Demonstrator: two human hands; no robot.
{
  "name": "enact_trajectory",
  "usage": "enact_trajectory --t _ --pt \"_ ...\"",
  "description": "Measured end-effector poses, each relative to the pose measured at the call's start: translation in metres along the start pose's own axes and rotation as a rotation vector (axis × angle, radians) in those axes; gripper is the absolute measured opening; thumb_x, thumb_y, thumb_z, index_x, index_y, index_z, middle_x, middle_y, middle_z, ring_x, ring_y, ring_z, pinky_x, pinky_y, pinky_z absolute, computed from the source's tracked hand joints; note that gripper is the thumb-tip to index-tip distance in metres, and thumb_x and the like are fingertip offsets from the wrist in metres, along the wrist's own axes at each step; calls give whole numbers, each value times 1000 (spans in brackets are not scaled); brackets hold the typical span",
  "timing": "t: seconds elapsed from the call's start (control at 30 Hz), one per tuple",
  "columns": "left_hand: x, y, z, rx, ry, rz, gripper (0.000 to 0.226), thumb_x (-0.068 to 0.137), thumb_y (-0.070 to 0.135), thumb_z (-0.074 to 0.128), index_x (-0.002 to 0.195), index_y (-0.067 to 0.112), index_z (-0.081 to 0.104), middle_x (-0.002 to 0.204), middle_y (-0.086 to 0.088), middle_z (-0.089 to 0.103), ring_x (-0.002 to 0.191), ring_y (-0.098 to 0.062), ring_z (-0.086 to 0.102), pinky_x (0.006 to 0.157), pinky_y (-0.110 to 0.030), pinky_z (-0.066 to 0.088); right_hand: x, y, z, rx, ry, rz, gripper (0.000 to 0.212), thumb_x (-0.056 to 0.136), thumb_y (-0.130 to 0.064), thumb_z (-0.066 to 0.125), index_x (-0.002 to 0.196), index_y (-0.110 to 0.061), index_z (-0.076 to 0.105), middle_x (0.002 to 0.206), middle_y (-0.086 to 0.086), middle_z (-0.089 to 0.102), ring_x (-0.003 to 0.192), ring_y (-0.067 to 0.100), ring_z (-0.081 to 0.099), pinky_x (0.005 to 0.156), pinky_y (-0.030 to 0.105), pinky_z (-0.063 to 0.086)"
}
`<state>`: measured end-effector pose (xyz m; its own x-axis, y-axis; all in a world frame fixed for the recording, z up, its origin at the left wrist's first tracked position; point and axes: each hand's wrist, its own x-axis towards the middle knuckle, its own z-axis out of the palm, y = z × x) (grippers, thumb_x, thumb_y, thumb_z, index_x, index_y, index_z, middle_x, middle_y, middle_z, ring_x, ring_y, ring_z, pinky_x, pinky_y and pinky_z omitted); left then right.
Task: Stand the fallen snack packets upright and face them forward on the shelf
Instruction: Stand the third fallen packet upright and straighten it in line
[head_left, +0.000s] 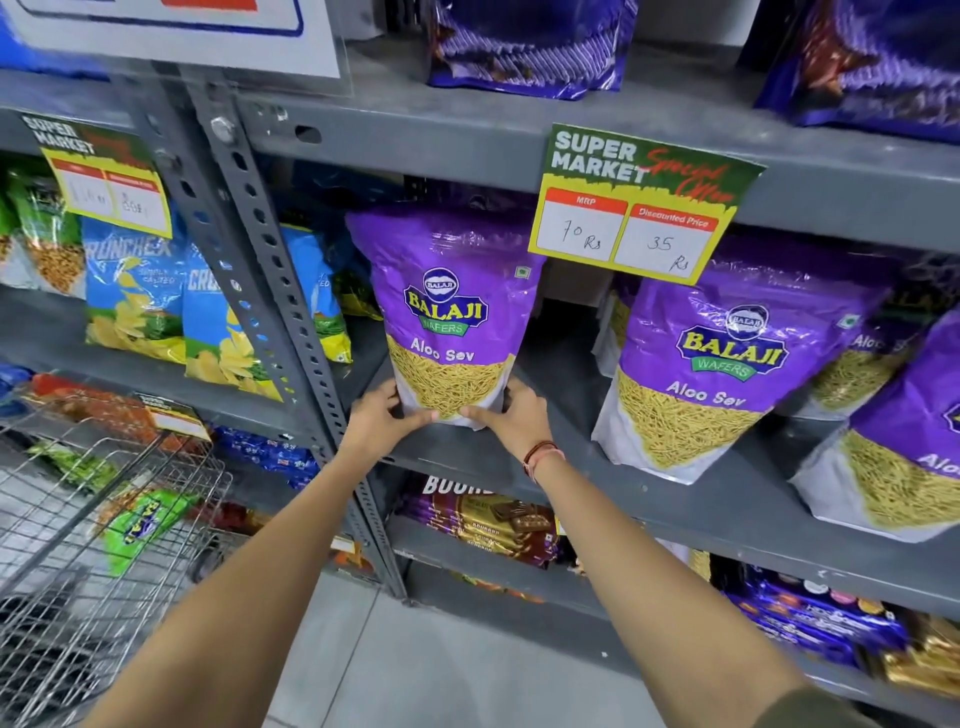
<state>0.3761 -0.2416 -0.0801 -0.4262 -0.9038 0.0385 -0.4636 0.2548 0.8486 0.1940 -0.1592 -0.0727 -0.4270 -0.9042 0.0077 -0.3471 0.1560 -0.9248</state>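
- Head view: a purple snack packet (447, 312) stands upright at the left end of the grey shelf (691, 499), just right of the slotted metal post (270, 270), with its printed front turned outward.
- Both hands are clasped on its bottom edge: the left hand (382, 421) pinches the lower left corner and the right hand (511, 415) the lower right corner, thumbs across the front, so the packet is being set in place and squared.
- The step in hand looks like the final seating of this packet (its base sits at the front lip of the shelf).
- To the right, well apart from it, a second packet (727, 353) leans back at a tilt, and a third packet (904, 431) at the frame edge slants too, partly cut off.
- A price tag (644, 208) hangs from the shelf above, between the first two packets.
- Next, I judge, the hands should let go gently, check the packet stays up, then move right to the leaning ones, lifting each by its lower corners.
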Motion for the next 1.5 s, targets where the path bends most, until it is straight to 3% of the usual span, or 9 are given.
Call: enact_trajectory --t 0.3,0.5,0.67,0.83,1.0,1.2,1.33,1.43,1.5 --pt "-11 0 12 -20 102 17 49 73 29 78 116 12 62 115 -5 71 101 -6 61 87 -16 43 -13 10 -3 8 52 -11 26 75 -25 78 89 -12 61 97 16 73 88 27 68 63 12 48" --pt "-6 2 16 -36 65 15 46 73 28 77 114 11 62 114 -8 71 108 -17 64 98 -25 44 -9 10 -9 -22 15 34 30 78 -22 75 94 -1 63 98 20 72 92 33 68 83 42 55" --pt "-8 -2 17 -17 70 -17 48 75 31 76 115 10 62 117 -10 69 112 -23 62 103 -34 45 -10 8 -8 -83 13 32 32 80 -26 73 94 1 62 85 19 68 78 24 59 69 30 45" --pt "-18 5 23 -24 160 3 49 77 28 74 120 10 59 120 -8 67 112 -21 61 91 -22 41 -12 2 -15 -81 -47 45 40 80 -29 73 105 -1 61 108 19 70 100 31 65 87 38 53" --pt "-50 20 51 -33 462 31 52 84 34 63 128 12 45 116 -10 52 99 -24 56 82 -35 45 -44 17 -33 42 97 34 45 78 -23 75 117 -3 61 118 14 67 109 24 62 97 33 49" --pt "-54 62 112 107 137 289 38 86 41 59 114 16 56 107 -3 58 92 -20 60 81 -41 52 -95 46 -88 -143 527 -87 22 80 -29 72 82 -10 62 88 4 59 85 20 55 74 35 48" --pt "-40 101 155 41 -72 268 68 77 38 72 134 11 45 132 -10 54 118 -23 55 98 -41 46 -111 59 -138 -103 826 -29 43 70 -24 81 100 -6 55 100 9 52 103 28 46 84 37 41" --pt "-27 123 173 -78 -185 133 92 69 36 79 143 10 32 149 -10 40 135 -25 40 110 -43 36 -107 65 -170 49 709 121 86 66 -25 85 136 -4 39 136 16 42 129 27 38 103 33 34" --pt "-23 133 182 -124 -240 112 89 67 36 81 140 13 36 144 -8 48 131 -23 46 107 -40 40 -103 69 -186 81 528 117 90 68 -29 83 141 -9 34 141 10 44 132 24 40 102 30 36"
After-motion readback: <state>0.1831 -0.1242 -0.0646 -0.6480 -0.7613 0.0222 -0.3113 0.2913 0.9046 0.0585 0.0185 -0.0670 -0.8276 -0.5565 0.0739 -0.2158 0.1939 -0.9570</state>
